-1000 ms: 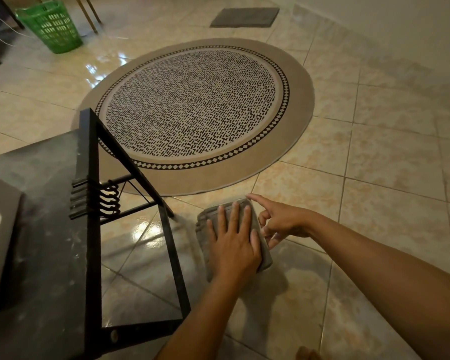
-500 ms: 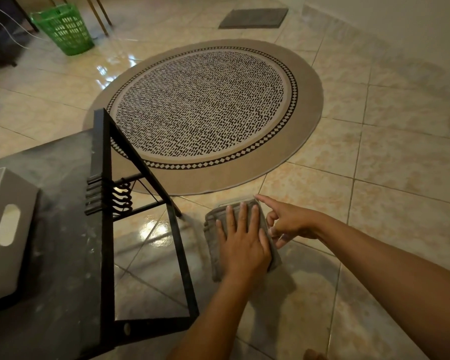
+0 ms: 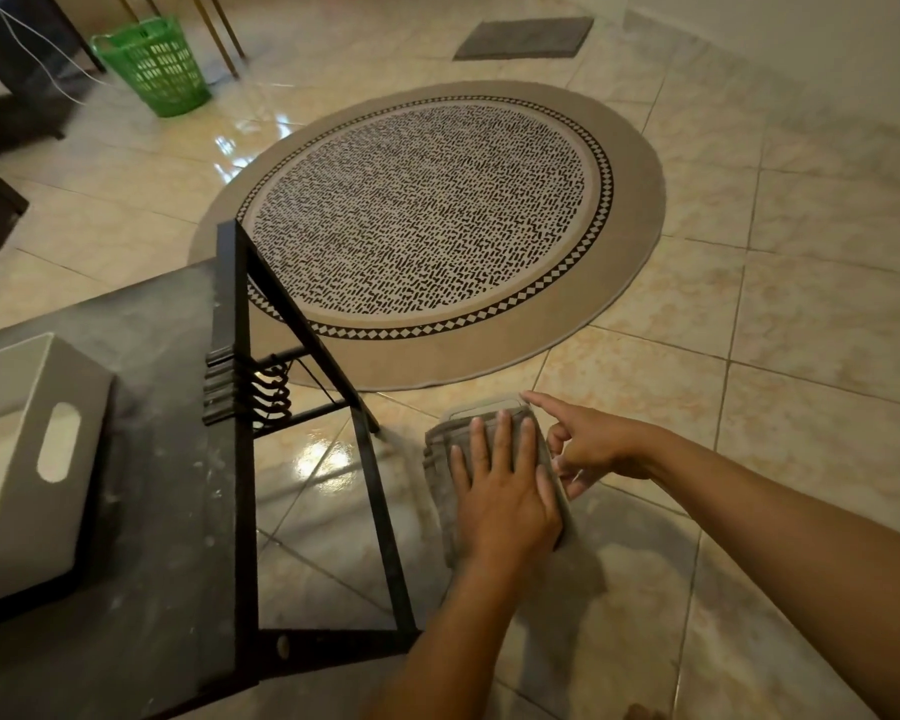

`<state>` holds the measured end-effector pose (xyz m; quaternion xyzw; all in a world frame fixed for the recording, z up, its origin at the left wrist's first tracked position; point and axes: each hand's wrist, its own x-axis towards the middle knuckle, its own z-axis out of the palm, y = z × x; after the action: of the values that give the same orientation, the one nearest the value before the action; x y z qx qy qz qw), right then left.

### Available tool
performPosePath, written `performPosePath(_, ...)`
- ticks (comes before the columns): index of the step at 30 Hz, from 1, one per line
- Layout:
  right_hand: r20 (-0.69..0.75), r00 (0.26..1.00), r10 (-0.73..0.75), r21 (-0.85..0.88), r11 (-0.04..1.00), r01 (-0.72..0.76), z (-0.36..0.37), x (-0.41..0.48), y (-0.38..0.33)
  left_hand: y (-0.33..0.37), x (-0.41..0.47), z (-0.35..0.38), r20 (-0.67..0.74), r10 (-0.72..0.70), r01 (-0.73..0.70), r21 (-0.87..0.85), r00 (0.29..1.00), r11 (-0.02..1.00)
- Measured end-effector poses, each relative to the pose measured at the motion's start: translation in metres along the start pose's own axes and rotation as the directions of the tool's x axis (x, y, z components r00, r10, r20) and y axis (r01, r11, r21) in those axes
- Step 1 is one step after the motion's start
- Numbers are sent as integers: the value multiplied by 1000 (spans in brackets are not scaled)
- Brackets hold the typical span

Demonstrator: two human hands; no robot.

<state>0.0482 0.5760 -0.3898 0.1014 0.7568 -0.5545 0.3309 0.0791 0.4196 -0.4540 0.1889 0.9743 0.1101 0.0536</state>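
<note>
A folded grey towel (image 3: 440, 459) is low in the middle of the view, over the tiled floor just right of the black table's leg; I cannot tell if it lies on the floor. My left hand (image 3: 505, 491) lies flat on top of it, fingers straight and spread, covering most of it. My right hand (image 3: 588, 444) is at the towel's right edge. Its index finger points straight along the far right corner, and its other fingers curl against the edge.
A dark table top (image 3: 152, 511) with a black metal frame (image 3: 235, 407) fills the lower left and carries a grey box (image 3: 17, 459) with a handle slot. Beyond lie a round patterned rug (image 3: 635, 241), a green basket (image 3: 152, 65) and a grey mat (image 3: 526, 39).
Both hands stay on the towel in the same pose. The view has swung left, so the grey box shows more and everything sits further right.
</note>
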Motion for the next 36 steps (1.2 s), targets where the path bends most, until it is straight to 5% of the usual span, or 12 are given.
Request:
performPosePath(8, -6, 1000, 4, 44, 999, -4, 3, -3, -2, -32, 2, -18, -34, -124, 120, -90, 992, 989)
performPosePath(14, 0, 1000, 9, 22, 1000, -9, 2, 2, -4, -4, -12, -6, 9, -7, 7, -19, 1000, 1000)
performPosePath(20, -16, 1000, 19, 61, 998, -18, 7, -4, -1, -22, -18, -19, 8, -84, 84, -34, 996, 996)
performPosePath(28, -25, 1000, 8, 33, 999, -8, 7, -3, 2, 15, -37, -6, 67, 9, -6, -40, 998, 999)
performPosePath(32, -25, 999, 20, 80, 997, -18, 10, -8, 6, -6, -35, -16, 53, 17, -7, -179, 998, 984)
performPosePath(36, 21, 999, 27, 121, 992, -29, 5, -10, 4, -25, -53, -17, 19, 74, -72, -96, 997, 993)
